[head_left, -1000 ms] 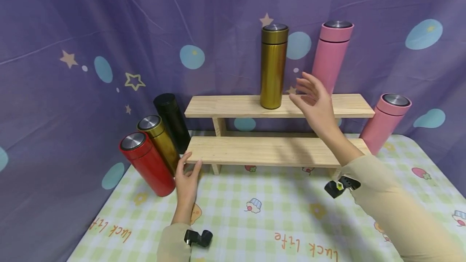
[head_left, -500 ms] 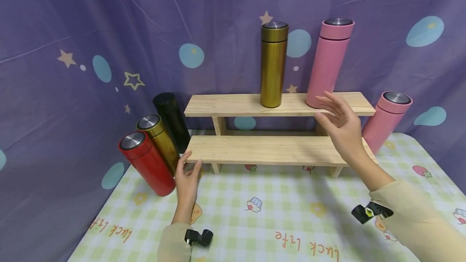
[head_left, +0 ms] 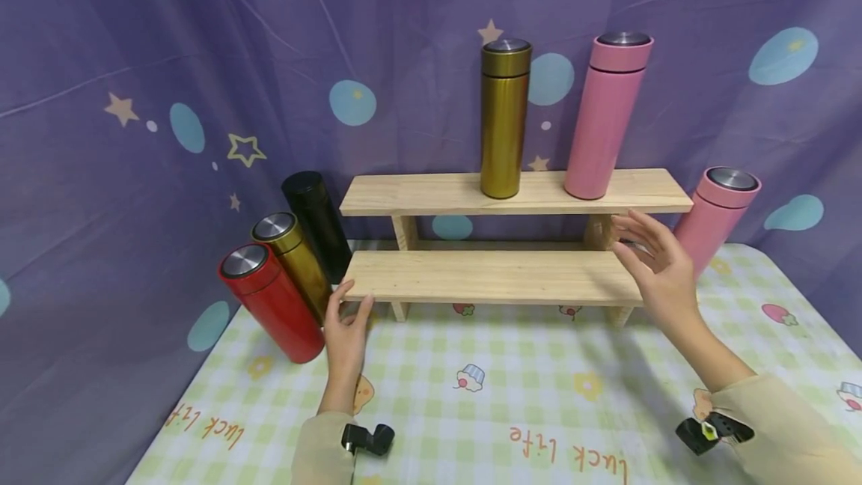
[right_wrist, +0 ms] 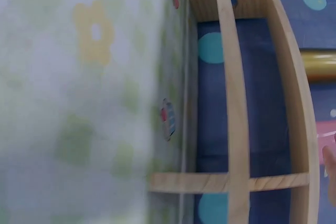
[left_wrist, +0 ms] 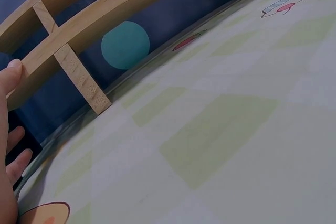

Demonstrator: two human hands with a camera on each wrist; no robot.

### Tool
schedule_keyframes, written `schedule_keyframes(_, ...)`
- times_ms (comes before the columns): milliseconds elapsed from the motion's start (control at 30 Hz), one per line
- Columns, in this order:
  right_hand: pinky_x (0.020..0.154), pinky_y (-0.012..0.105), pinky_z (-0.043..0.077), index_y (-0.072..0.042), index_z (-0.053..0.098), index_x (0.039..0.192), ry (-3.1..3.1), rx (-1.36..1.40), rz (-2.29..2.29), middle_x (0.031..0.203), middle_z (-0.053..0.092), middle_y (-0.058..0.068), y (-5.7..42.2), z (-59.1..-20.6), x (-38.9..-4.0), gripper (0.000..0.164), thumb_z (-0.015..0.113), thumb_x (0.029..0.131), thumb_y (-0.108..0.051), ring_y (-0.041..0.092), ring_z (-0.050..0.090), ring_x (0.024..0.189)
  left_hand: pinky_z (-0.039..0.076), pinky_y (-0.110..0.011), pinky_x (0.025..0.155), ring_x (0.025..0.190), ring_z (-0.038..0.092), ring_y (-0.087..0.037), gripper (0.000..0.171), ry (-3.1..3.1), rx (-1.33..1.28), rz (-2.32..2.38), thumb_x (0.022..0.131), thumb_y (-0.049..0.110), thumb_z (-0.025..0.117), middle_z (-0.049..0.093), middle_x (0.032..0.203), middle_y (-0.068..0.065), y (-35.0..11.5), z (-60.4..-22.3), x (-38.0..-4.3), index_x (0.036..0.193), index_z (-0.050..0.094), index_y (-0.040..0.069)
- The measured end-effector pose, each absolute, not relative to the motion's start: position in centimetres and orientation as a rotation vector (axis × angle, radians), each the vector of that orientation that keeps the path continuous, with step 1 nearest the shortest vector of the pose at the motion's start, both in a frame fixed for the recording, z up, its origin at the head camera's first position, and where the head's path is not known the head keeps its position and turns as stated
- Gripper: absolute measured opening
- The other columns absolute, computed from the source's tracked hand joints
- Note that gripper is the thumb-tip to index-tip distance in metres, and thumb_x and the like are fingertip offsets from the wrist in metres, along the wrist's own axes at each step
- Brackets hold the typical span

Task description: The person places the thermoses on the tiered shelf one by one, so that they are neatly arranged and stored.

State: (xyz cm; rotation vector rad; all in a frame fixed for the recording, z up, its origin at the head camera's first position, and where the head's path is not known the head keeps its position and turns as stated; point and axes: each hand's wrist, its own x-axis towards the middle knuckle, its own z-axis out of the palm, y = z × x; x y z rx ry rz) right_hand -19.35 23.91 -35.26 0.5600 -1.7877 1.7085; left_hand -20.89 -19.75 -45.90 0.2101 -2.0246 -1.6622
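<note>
My left hand is at the left front corner of the two-tier wooden shelf, with the thumb touching its front edge. In the left wrist view the other fingers hang loosely below the lower board. My right hand, fingers loosely curved, holds nothing in front of the shelf's right end. A gold thermos and a pink thermos stand upright on the upper board. Another pink thermos is just beyond my right hand, partly hidden.
Left of the shelf stand a red thermos, a second gold thermos and a black thermos, close together. A green-and-white checked cloth covers the table. Behind hangs a purple patterned curtain.
My right hand has come down and to the right, away from the pink thermos on the upper board. That thermos stays standing there. My left hand has kept its place.
</note>
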Motion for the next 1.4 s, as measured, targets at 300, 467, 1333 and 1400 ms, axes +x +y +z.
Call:
schedule_keyframes(300, 0.093, 0.017, 0.046, 0.004, 0.05, 0.14, -1.8, 0.484, 1.704, 0.129, 0.064, 0.008, 26.5, -37.1, -18.4, 0.052, 0.057, 0.09, 0.017, 0.013, 0.062, 0.113, 0.044, -0.028, 0.086, 0.114, 0.054, -0.028, 0.049, -2.055, 0.241, -1.671, 0.091, 0.03, 0.074, 0.047, 0.145, -0.001, -19.9, -45.9, -20.7, 0.136, 0.056, 0.02)
schedule_keyframes(467, 0.092, 0.015, 0.045, 0.002, 0.05, 0.14, -1.882, 0.378, 1.603, 0.128, 0.065, 0.004, 27.8, -37.5, -17.7, 0.052, 0.059, 0.091, 0.016, 0.01, 0.062, 0.112, 0.043, -0.036, 0.092, 0.114, 0.055, -0.031, 0.051, -2.059, 0.227, -1.681, 0.091, 0.032, 0.074, 0.046, 0.147, -0.001, -19.9, -45.9, -20.8, 0.136, 0.055, 0.02)
schedule_keyframes(1333, 0.084, 0.007, 0.042, -0.006, 0.05, 0.143, -2.023, -0.012, 1.458, 0.121, 0.063, -0.016, 34.0, -39.1, -16.9, 0.053, 0.063, 0.093, 0.004, -0.004, 0.059, 0.104, 0.041, -0.041, 0.096, 0.121, 0.049, -0.028, 0.05, -2.056, 0.224, -1.658, 0.091, 0.03, 0.073, 0.046, 0.147, -0.004, -19.8, -45.9, -20.7, 0.137, 0.055, 0.019)
schedule_keyframes(1400, 0.084, 0.006, 0.042, -0.009, 0.051, 0.143, -2.019, -0.046, 1.47, 0.12, 0.063, -0.018, 34.3, -39.1, -16.9, 0.053, 0.064, 0.093, 0.002, -0.005, 0.059, 0.103, 0.041, -0.041, 0.096, 0.122, 0.048, -0.029, 0.05, -2.059, 0.226, -1.663, 0.091, 0.031, 0.073, 0.045, 0.147, -0.004, -19.8, -45.9, -20.8, 0.137, 0.055, 0.019)
